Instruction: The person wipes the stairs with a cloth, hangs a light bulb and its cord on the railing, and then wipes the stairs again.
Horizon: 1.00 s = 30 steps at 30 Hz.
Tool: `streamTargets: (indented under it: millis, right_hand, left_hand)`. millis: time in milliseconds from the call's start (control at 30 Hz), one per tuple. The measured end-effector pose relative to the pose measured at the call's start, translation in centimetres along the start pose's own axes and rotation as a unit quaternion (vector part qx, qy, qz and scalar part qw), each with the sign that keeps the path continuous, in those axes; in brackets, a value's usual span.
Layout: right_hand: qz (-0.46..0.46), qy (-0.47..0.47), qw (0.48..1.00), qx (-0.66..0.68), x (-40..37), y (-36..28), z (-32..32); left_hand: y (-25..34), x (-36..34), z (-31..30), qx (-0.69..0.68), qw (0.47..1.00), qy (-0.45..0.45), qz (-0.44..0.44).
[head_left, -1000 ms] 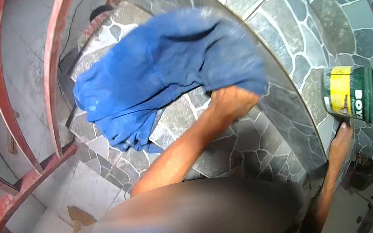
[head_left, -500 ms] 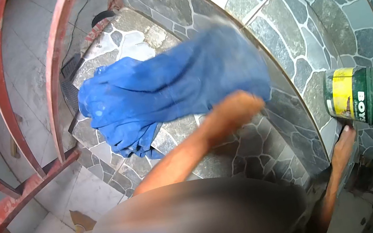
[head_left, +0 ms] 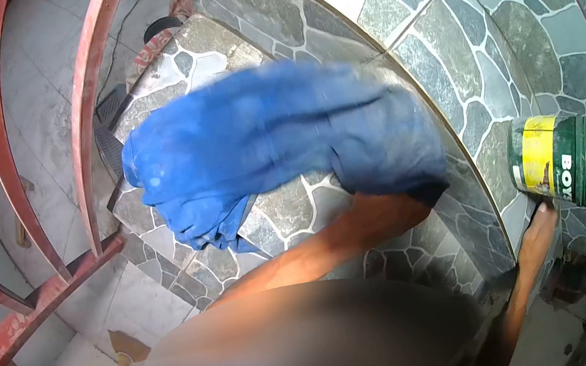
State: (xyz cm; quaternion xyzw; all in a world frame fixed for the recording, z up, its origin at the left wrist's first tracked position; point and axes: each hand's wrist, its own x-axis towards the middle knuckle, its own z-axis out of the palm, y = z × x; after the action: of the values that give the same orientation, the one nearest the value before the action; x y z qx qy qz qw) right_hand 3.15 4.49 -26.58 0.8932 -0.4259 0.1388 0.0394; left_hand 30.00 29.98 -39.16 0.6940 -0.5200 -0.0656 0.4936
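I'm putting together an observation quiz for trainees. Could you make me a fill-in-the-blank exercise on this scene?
1. The cloth spread over the stone-pattern tiles is ___ in colour.
2. The green can just above the right hand carries a ___ label.
3. The curved railing on the left side of the view is painted ___.
4. The left forearm disappears under the ___.

Missing words: blue; yellow; red; cloth.

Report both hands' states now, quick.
Left hand: buried under the blue cloth, fingers hidden; grip cannot be told.
Right hand: open and flat, fingertips against the green paint can, not gripping it.
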Motion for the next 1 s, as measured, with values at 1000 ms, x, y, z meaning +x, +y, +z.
streamTargets:
  millis: [1000]
  right_hand:
    - [0.007,0.001,0.999,0.033,0.2,-0.8,0.0]
  left_hand:
    - [-3.0,2.7,1.4,0.139,0.973,0.179,0.040]
